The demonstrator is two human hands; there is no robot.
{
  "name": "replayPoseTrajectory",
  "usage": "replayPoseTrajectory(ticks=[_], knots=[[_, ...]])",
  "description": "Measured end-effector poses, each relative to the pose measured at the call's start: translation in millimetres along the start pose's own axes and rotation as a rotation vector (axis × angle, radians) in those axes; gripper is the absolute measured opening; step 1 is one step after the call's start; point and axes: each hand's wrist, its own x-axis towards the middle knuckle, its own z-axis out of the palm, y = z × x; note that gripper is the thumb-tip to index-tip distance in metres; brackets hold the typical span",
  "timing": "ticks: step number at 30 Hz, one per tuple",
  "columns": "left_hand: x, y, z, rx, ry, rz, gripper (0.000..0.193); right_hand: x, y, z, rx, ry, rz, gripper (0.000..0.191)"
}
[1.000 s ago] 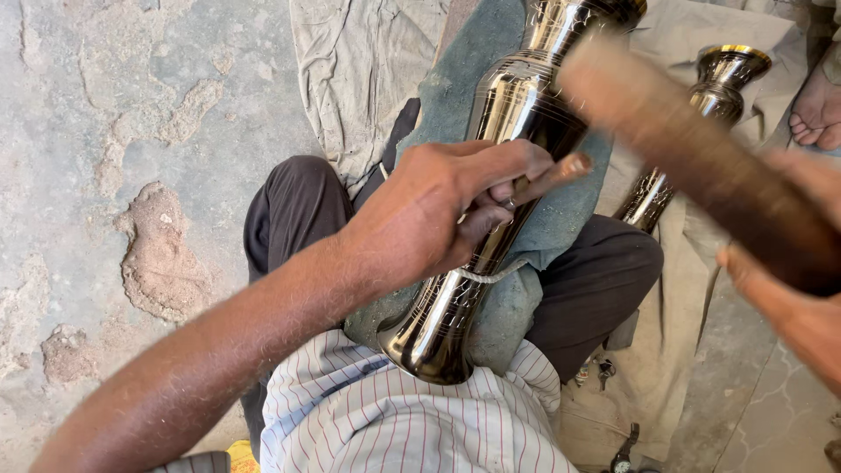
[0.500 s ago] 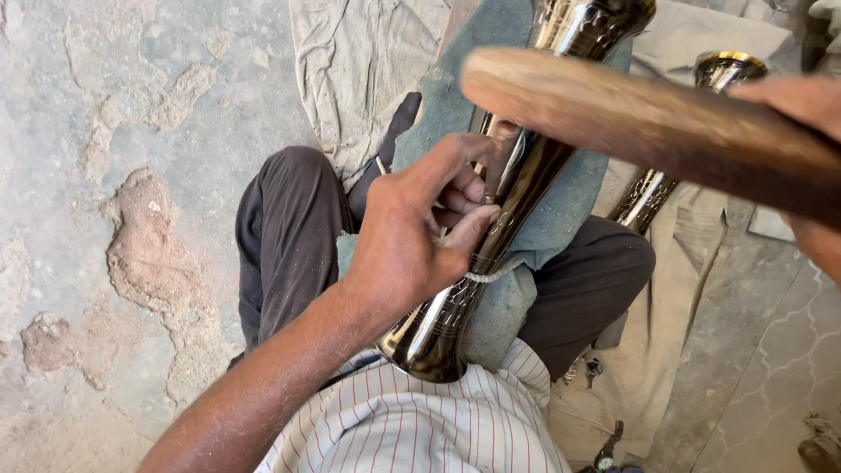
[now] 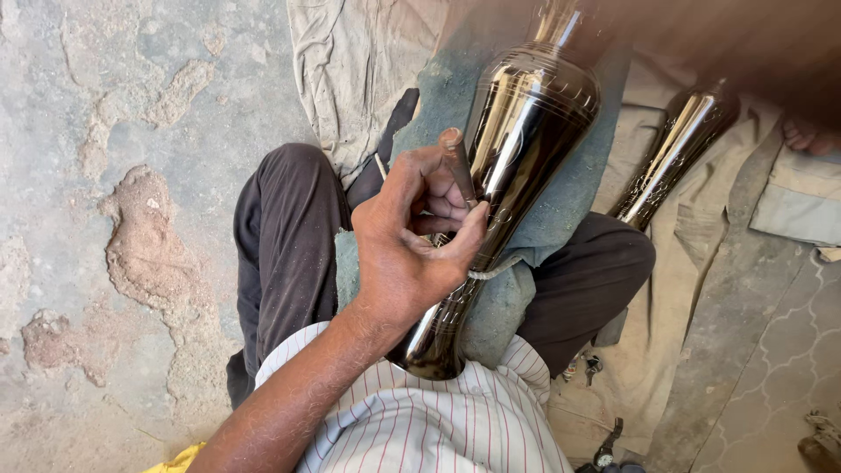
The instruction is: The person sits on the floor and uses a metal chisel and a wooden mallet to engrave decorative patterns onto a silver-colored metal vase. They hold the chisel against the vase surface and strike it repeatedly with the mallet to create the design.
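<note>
Left hand (image 3: 412,245): I see it clenched round a thin metal punch (image 3: 457,166), thumb and fingers pinching it; the tip is hidden behind the fingers, seems to sit on the vase wall.
Right hand: only a brown blur at the top right corner of the view; I cannot tell what it grips or if it is closed.
Vase (image 3: 517,149): shiny metal, long, lying tilted across my lap on a blue-green cloth (image 3: 569,201); narrow end near the striped shirt (image 3: 420,429), wide body toward the top edge.
2nd vase (image 3: 670,158): on a beige cloth (image 3: 674,289) on the floor, just beside my right knee, apart from the first.
Floor (image 3: 131,175): rough concrete, left side.
Step, my judgement: engraving work, punch set on the wall, approx. mid-pattern.
Next move needs: punch kept steady and at same angle, vase not rolling on the lap, blow landing square on the punch head, not on the fingers.
</note>
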Motion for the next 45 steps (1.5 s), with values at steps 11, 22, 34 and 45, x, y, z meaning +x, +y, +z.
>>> replayPoseTrajectory(ticks=[11, 22, 34, 45], knots=[[27.0, 6.7, 3.6, 0.055, -0.087, 0.046, 0.055, -20.6, -26.9, -33.1, -0.102, 0.037, -0.114, 0.05], [18.2, 14.6, 15.6, 0.042, -0.036, -0.009, 0.061, -73.0, -157.5, -71.1, -0.082, 0.229, -0.437, 0.059], [23.8, 24.0, 14.3, 0.221, -0.133, 0.082, 0.056, -93.8, -176.3, -64.5, -0.214, 0.137, -0.27, 0.068], [74.0, 30.9, 0.4, 0.403, -0.675, 0.432, 0.037, -161.7, -39.9, -14.9, 0.059, 0.094, -0.481, 0.066]])
